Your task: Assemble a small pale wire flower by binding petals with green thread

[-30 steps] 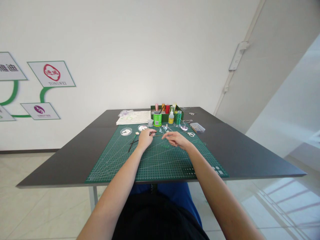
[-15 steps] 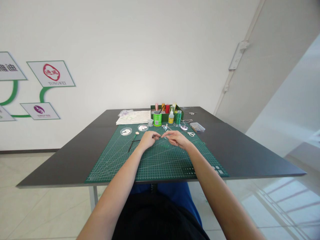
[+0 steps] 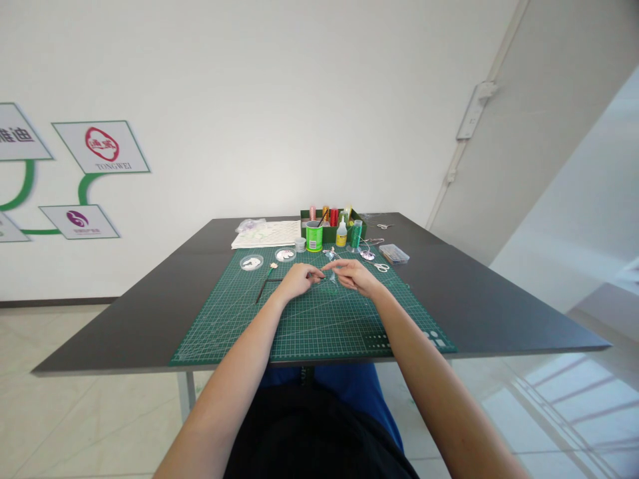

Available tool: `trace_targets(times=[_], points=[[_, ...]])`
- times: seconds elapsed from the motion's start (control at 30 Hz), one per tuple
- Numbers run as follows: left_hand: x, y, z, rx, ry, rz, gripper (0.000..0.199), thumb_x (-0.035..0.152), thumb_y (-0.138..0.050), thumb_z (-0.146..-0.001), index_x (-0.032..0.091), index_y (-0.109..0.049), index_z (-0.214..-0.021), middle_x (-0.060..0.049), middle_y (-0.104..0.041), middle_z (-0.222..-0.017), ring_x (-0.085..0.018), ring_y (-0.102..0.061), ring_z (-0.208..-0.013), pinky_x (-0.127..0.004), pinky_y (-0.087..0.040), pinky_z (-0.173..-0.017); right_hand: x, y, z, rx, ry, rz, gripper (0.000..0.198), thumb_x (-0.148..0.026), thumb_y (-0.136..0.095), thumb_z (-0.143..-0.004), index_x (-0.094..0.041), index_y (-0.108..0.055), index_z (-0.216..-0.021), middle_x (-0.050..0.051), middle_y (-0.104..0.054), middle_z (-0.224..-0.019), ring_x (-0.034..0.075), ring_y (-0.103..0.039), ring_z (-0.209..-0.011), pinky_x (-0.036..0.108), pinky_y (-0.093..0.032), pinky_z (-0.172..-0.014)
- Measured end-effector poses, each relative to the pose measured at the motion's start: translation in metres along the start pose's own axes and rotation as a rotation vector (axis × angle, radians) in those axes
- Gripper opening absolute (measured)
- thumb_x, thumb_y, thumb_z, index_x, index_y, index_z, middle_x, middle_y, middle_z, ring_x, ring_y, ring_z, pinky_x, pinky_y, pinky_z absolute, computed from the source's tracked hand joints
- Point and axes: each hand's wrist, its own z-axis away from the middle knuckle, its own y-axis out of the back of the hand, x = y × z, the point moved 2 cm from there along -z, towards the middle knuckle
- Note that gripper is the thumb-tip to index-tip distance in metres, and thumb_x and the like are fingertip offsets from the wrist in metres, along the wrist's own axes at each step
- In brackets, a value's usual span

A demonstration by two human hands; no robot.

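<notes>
My left hand is closed around a thin dark stick, whose tip shows past the fingertips over the cutting mat. Close by on the right, my right hand has its thumb and forefinger near that tip, the other fingers curled; whatever sits in its pinch is too small to make out. A small clear bluish piece shows between the hands. Left of my left hand lie another dark stick and a small pale flower on a green stem.
Behind the hands stand a green can, a glue bottle, a green thread spool and a dark green box of spools. Two shallow dishes lie left. White scissors and a clear case lie right.
My left hand has shifted slightly right and the fingertips of both hands have parted a little. The stick's tip now shows between them.
</notes>
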Motion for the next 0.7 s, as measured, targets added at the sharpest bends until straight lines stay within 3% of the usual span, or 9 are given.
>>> trace_targets(times=[0.7], points=[[0.011, 0.002, 0.003, -0.048, -0.06, 0.098, 0.015, 0.017, -0.068, -0.084, 0.018, -0.079, -0.094, -0.005, -0.078, -0.082, -0.016, -0.067, -0.067, -0.026, -0.05, -0.069, 0.003, 0.005, -0.004, 0.048, -0.015, -0.002, 0.037, -0.033, -0.062, -0.08, -0.007, -0.073, -0.104, -0.012, -0.03, -0.033, 0.006, -0.017, -0.03, 0.022, -0.013, -0.035]])
